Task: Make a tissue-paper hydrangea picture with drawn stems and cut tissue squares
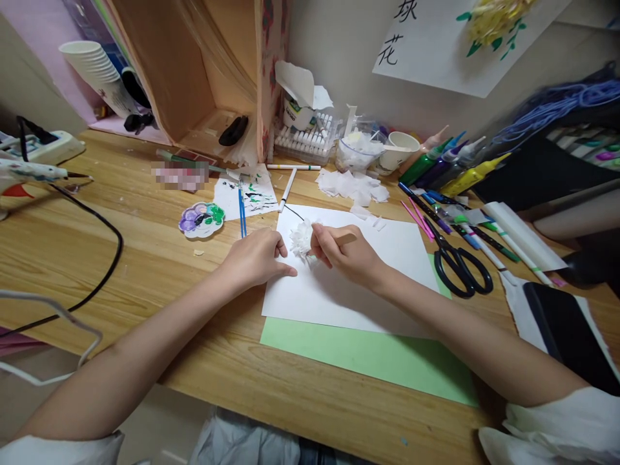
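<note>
Steady the white frilled flower (pixel 299 240), lying on the white sheet (pixel 310 300), with your left hand (pixel 254 257), its fingers half-curled and empty just beside it, and press lightly with your right hand (pixel 356 257), fingers closed around a tan stick (pixel 345 239).

Indoors, light soft and uneven, dimmer toward the edges of view. Wood-grain counter (pixel 194 336), light brown, long streaky grain, front edge running across the lower part. Plain grey-white wall (pixel 334 45) behind. Sheet (pixel 431 48) up on it: dark characters, yellow flower, green leaves, top cut off. Back left: open-fronted peach box (pixel 225 58), red-patterned side panel. Pink panel (pixel 41 39) farther left. Area under counter: pale, unclear.
</note>
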`<state>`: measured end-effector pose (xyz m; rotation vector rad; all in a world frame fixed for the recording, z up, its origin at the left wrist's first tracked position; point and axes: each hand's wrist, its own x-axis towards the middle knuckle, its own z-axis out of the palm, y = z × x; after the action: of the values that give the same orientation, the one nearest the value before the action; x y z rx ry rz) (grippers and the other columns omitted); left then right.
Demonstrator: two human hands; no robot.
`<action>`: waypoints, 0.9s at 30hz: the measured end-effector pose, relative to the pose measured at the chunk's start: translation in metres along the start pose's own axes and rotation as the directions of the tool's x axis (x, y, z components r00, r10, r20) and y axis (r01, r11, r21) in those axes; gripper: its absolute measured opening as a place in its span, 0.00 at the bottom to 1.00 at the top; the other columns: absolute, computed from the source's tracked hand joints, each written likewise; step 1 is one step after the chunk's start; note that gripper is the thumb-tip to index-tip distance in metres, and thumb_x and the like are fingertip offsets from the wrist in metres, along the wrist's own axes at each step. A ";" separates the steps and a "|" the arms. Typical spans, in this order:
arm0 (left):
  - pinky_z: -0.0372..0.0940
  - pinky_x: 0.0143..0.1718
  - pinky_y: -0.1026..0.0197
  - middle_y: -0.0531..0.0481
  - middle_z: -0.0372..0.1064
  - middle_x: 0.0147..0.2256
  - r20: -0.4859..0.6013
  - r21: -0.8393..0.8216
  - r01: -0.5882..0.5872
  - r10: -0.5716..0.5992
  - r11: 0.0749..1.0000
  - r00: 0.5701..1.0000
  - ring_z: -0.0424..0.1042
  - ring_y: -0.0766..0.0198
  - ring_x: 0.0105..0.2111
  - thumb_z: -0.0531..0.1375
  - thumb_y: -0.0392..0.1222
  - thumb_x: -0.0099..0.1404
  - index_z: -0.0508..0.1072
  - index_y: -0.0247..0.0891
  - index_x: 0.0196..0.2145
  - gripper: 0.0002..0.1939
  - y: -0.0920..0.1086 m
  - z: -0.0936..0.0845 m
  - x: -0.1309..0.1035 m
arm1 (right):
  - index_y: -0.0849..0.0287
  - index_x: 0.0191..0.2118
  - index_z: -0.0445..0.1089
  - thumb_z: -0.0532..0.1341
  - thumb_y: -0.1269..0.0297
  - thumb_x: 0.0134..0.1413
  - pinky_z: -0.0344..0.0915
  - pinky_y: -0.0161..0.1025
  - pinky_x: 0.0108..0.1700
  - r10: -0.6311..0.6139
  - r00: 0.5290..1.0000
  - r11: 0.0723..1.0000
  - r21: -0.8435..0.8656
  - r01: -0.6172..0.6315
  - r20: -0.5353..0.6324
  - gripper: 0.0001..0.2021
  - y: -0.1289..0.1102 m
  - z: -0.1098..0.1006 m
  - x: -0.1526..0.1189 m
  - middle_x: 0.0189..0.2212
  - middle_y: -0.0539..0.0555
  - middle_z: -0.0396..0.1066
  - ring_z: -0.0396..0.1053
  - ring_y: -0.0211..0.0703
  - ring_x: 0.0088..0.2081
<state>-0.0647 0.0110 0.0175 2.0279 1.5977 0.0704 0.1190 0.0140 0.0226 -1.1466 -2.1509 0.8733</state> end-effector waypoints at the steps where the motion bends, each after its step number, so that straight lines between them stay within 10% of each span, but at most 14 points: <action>1: 0.54 0.27 0.63 0.50 0.70 0.34 -0.001 -0.001 -0.004 0.004 1.000 1.000 0.68 0.58 0.35 0.65 0.55 0.46 0.69 0.39 0.30 0.19 0.000 0.000 0.000 | 0.59 0.16 0.59 0.44 0.56 0.64 0.57 0.33 0.28 0.013 1.000 1.000 -0.011 -0.013 -0.003 0.26 -0.002 0.001 0.003 0.12 0.47 0.59 0.59 0.33 0.18; 10: 0.53 0.26 0.63 0.51 0.70 0.34 0.006 0.007 0.023 -0.023 1.000 1.000 0.68 0.59 0.35 0.65 0.55 0.46 0.69 0.40 0.30 0.19 0.002 -0.001 0.000 | 0.58 0.12 0.57 0.44 0.55 0.64 0.57 0.34 0.26 0.151 0.988 0.988 0.003 -0.151 -0.020 0.29 -0.010 0.002 0.024 0.06 0.47 0.56 0.60 0.34 0.15; 27: 0.53 0.26 0.63 0.51 0.70 0.33 0.009 0.007 0.013 -0.013 1.000 1.000 0.69 0.59 0.35 0.65 0.56 0.45 0.70 0.40 0.30 0.20 0.000 0.000 0.001 | 0.58 0.15 0.59 0.43 0.53 0.63 0.57 0.33 0.27 0.006 0.996 1.000 -0.027 -0.008 -0.085 0.28 0.000 0.002 0.002 0.10 0.47 0.58 0.60 0.33 0.17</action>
<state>-0.0644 0.0122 0.0176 2.0199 1.6076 0.0513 0.1165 0.0153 0.0211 -1.1842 -2.0973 0.7863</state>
